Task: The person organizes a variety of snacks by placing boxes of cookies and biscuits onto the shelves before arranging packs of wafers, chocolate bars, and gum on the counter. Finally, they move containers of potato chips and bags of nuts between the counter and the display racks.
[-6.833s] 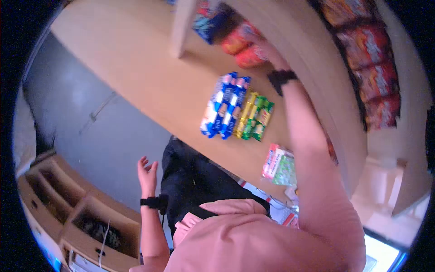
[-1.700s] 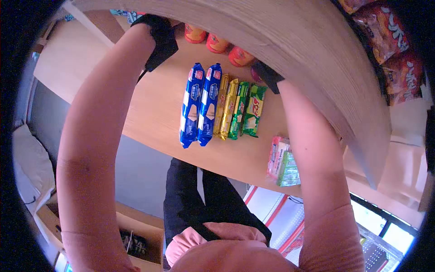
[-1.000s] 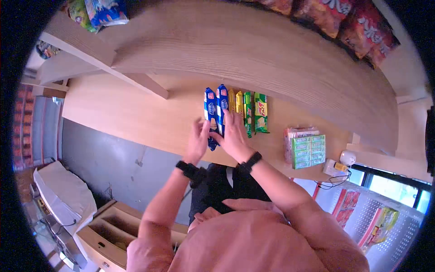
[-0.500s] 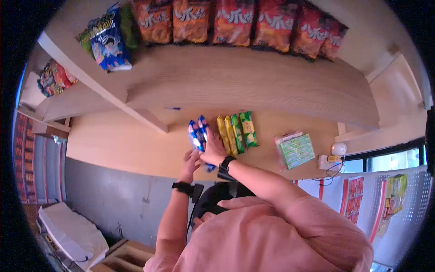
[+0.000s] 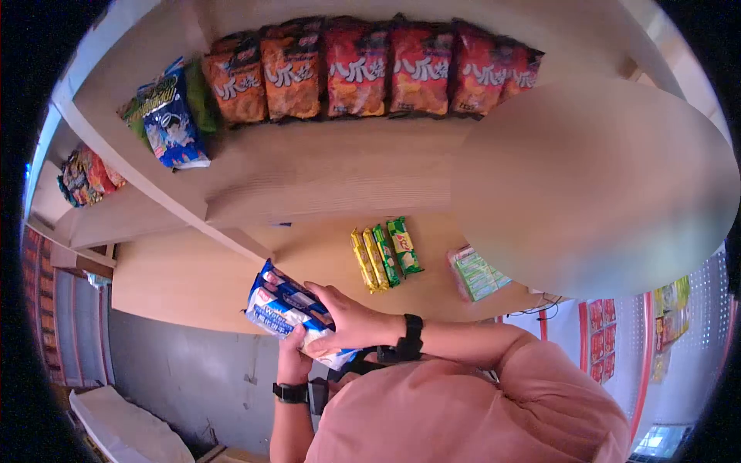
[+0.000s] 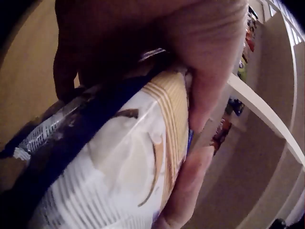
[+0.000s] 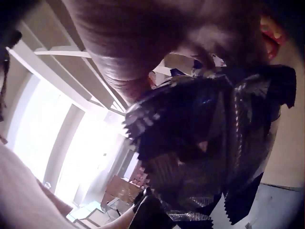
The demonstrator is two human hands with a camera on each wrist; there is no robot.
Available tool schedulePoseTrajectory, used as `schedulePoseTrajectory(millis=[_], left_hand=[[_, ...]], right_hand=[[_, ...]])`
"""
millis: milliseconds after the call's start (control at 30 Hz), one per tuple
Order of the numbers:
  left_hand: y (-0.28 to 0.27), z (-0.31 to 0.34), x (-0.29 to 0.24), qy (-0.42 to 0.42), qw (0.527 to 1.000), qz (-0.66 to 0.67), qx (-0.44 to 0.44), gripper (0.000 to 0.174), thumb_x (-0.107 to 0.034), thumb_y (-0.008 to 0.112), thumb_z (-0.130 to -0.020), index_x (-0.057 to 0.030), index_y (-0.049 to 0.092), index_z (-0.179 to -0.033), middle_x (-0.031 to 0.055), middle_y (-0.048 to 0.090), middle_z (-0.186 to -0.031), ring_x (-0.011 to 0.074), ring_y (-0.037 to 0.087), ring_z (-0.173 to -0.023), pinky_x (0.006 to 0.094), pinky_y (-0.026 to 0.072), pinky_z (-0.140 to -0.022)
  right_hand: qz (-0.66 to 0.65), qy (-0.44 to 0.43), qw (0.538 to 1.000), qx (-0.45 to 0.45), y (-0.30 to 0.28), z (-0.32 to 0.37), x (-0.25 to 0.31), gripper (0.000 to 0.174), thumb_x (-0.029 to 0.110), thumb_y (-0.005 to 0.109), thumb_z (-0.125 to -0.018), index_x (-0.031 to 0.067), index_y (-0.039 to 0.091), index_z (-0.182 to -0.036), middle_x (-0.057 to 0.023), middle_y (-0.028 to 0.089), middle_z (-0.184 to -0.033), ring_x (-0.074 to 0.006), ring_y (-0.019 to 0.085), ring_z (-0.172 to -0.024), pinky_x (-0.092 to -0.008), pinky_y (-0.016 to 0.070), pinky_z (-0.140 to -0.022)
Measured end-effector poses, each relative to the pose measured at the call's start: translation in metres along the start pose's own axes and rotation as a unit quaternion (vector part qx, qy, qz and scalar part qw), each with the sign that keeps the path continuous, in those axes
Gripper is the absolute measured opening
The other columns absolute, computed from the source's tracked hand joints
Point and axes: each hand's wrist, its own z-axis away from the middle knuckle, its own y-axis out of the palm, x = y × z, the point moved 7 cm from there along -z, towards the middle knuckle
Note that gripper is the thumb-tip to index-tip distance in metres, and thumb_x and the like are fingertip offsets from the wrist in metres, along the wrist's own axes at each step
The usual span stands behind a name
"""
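Both hands hold blue-and-white wafer packs (image 5: pixel 282 305), lifted over the front edge of the wooden counter (image 5: pixel 185 270). The right hand (image 5: pixel 351 320) grips them from the right, its fingers spread along the far side. From below, the left hand (image 5: pixel 292 355) holds the near side with its thumb against the wrapper. In the left wrist view the pale printed face of a wafer pack (image 6: pixel 124 148) fills the middle, with a hand (image 6: pixel 190 38) over it. Crimped dark ends of the wafer packs (image 7: pixel 200 133) show under the right hand (image 7: pixel 143 43) in the right wrist view.
Yellow packets (image 5: pixel 369 258) and green packets (image 5: pixel 401 247) lie in a row on the counter. Farther right is a clear-wrapped green bundle (image 5: pixel 480 274). Red and orange snack bags (image 5: pixel 356 69) line the shelf above, left of a blurred patch. An upright divider (image 5: pixel 166 197) stands left.
Earlier the arms reached under the shelf; then both hands came to the wafer packs beside the yellow packets. Now the packs are off the counter, moved left and towards the body.
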Motion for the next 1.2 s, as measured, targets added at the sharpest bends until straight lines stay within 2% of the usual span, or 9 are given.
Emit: schedulePoseTrajectory(millis=[133, 200, 500, 600, 633, 733, 867, 933, 1200], left_hand=[[0.030, 0.013, -0.011, 0.014, 0.987, -0.159, -0.022, 0.064, -0.009, 0.073, -0.074, -0.0017, 0.041, -0.129, 0.0072, 0.052, -0.121, 0.0224, 0.053, -0.108, 0.0369, 0.0445, -0.093], [0.075, 0.013, -0.027, 0.155, 0.969, -0.188, 0.050, 0.070, -0.010, 0.078, -0.069, -0.0028, 0.041, -0.127, 0.0086, 0.051, -0.121, 0.0224, 0.052, -0.111, 0.0371, 0.0443, -0.095], [0.184, 0.012, -0.023, 0.144, 0.904, -0.338, 0.217, 0.063, -0.010, 0.076, -0.075, -0.0033, 0.042, -0.128, 0.0100, 0.052, -0.124, 0.0217, 0.053, -0.111, 0.0353, 0.0439, -0.096], [0.243, 0.027, -0.029, 0.092, 0.922, -0.214, 0.309, 0.071, -0.003, 0.075, -0.066, -0.0060, 0.042, -0.130, 0.0078, 0.050, -0.128, 0.0236, 0.051, -0.115, 0.0383, 0.0401, -0.102], [0.266, 0.035, -0.044, 0.156, 0.893, -0.210, 0.367, 0.085, -0.018, 0.081, -0.070, -0.0048, 0.031, -0.138, 0.0113, 0.038, -0.138, 0.0228, 0.039, -0.127, 0.0368, 0.0345, -0.106], [0.264, 0.023, -0.043, 0.311, 0.778, -0.435, 0.330, 0.095, -0.020, 0.083, -0.068, -0.0016, 0.023, -0.139, 0.0138, 0.031, -0.141, 0.0266, 0.038, -0.127, 0.0403, 0.0342, -0.104], [0.289, 0.025, -0.081, 0.368, 0.819, -0.322, 0.302, 0.071, -0.011, 0.076, -0.073, -0.0043, 0.034, -0.130, 0.0157, 0.033, -0.138, 0.0279, 0.039, -0.127, 0.0392, 0.0367, -0.101], [0.273, 0.020, -0.081, 0.371, 0.818, -0.349, 0.266, 0.070, -0.009, 0.075, -0.074, -0.0055, 0.034, -0.130, 0.0150, 0.033, -0.139, 0.0268, 0.040, -0.126, 0.0389, 0.0379, -0.100], [0.228, 0.026, -0.060, 0.320, 0.832, -0.418, 0.173, 0.061, -0.002, 0.070, -0.077, -0.0074, 0.038, -0.127, 0.0101, 0.041, -0.136, 0.0240, 0.045, -0.123, 0.0385, 0.0405, -0.097]], right_hand=[[-0.017, -0.048, 0.998, -0.039, -0.026, 0.018, 0.031, 0.108, 0.034, 0.084, -0.062, -0.0050, 0.020, -0.139, -0.0252, 0.039, -0.130, -0.0350, 0.041, -0.123, -0.0389, 0.0344, -0.103], [0.001, -0.138, 0.988, -0.074, -0.048, 0.028, 0.058, 0.106, 0.031, 0.084, -0.062, -0.0048, 0.020, -0.139, -0.0241, 0.038, -0.131, -0.0351, 0.042, -0.122, -0.0397, 0.0344, -0.102], [0.148, -0.163, 0.965, -0.143, -0.140, 0.087, 0.137, 0.099, 0.031, 0.082, -0.063, 0.0012, 0.025, -0.139, -0.0223, 0.041, -0.131, -0.0386, 0.041, -0.121, -0.0448, 0.0338, -0.101], [0.191, -0.148, 0.956, -0.165, -0.174, 0.111, 0.169, 0.096, 0.033, 0.081, -0.062, 0.0037, 0.031, -0.138, -0.0184, 0.046, -0.127, -0.0374, 0.045, -0.118, -0.0454, 0.0356, -0.099], [0.270, -0.170, 0.933, -0.164, -0.185, 0.122, 0.184, 0.093, 0.033, 0.080, -0.064, 0.0042, 0.033, -0.138, -0.0177, 0.047, -0.128, -0.0362, 0.046, -0.116, -0.0447, 0.0355, -0.099], [0.458, -0.194, 0.848, -0.185, -0.223, 0.154, 0.242, 0.086, 0.032, 0.079, -0.066, 0.0058, 0.038, -0.137, -0.0157, 0.048, -0.128, -0.0324, 0.049, -0.113, -0.0422, 0.0360, -0.099], [0.531, -0.145, 0.772, -0.320, -0.299, 0.192, 0.333, 0.099, 0.027, 0.086, -0.056, 0.0046, 0.036, -0.138, -0.0126, 0.050, -0.130, -0.0261, 0.049, -0.119, -0.0361, 0.0361, -0.103], [0.444, -0.245, 0.787, -0.352, -0.357, 0.200, 0.367, 0.103, 0.025, 0.088, -0.051, 0.0030, 0.036, -0.138, -0.0117, 0.050, -0.130, -0.0217, 0.048, -0.120, -0.0346, 0.0349, -0.104], [0.503, -0.101, 0.794, -0.326, -0.507, 0.140, 0.400, 0.084, 0.026, 0.082, -0.066, -0.0021, 0.040, -0.133, -0.0133, 0.053, -0.124, -0.0211, 0.051, -0.114, -0.0294, 0.0380, -0.100]])
